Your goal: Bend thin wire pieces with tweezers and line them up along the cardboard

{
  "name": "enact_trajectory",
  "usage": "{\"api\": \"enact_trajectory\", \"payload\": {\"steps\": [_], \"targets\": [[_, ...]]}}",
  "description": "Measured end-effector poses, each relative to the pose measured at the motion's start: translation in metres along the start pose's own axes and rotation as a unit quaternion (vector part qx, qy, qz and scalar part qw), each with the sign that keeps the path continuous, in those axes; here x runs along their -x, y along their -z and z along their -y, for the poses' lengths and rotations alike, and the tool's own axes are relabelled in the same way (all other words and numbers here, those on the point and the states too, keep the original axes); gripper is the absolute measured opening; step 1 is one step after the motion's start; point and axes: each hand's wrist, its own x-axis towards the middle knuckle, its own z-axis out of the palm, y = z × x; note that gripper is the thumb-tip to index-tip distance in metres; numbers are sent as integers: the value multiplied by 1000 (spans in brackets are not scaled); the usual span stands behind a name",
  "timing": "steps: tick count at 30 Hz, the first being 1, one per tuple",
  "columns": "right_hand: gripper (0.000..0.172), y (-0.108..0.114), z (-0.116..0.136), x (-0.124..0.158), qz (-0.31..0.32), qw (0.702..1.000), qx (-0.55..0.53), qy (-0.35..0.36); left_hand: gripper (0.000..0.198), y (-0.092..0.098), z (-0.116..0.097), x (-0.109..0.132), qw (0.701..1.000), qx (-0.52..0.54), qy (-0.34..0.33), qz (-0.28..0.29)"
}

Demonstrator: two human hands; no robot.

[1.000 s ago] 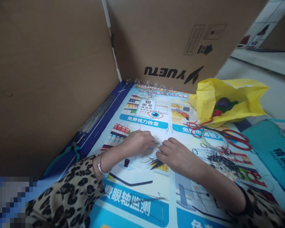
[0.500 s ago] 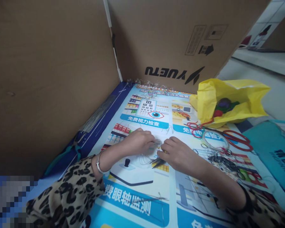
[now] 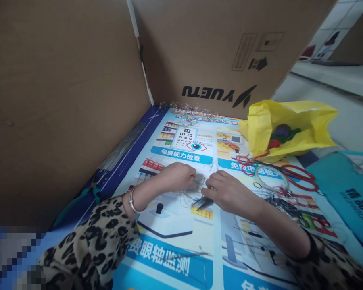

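My left hand is closed in a pinch on a thin wire, which bends in a loop between my hands. Facing it a short way to the right, my right hand has its fingers curled around what look like needle-nose pliers. Their dark pointed jaws stick out below the fingers, parted, and the handles are mostly hidden in the palm. More fine wire curls lie under the hands on the printed poster sheet. Whether the right fingertips also touch the wire, I cannot tell.
Cardboard walls stand at the left and back. Straight wires and teal-handled pliers lie along the left. At right are a yellow bag, red-handled scissors, a wire coil and a teal pouch.
The pliers' jaws have turned and shifted slightly up and right with my right hand. My left hand keeps its pinch. The whole view has slid slightly.
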Motion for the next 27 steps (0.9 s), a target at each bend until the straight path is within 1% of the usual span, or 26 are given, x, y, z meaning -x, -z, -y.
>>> {"api": "enact_trajectory", "payload": {"steps": [3, 7, 15, 20, 25, 27], "targets": [[18, 0, -1, 1, -8, 1000, -4, -3, 23, -3, 3, -1, 1000, 11, -8, 5], [20, -1, 0, 1, -9, 1000, -4, -2, 28, -6, 5, 0, 1000, 23, -18, -12], [19, -1, 1, 1, -27, 1000, -3, 3, 22, -11, 0, -1, 999, -15, 4, -36], [18, -2, 2, 0, -19, 1000, -2, 2, 20, -12, -1, -1, 998, -43, 27, -42], [17, 2, -7, 3, -35, 999, 11, -34, 18, -17, 3, -1, 998, -25, 20, -51], [14, 6, -12, 6, -26, 997, 34, -59, 17, -18, 4, 0, 998, -22, 13, -53]]}}
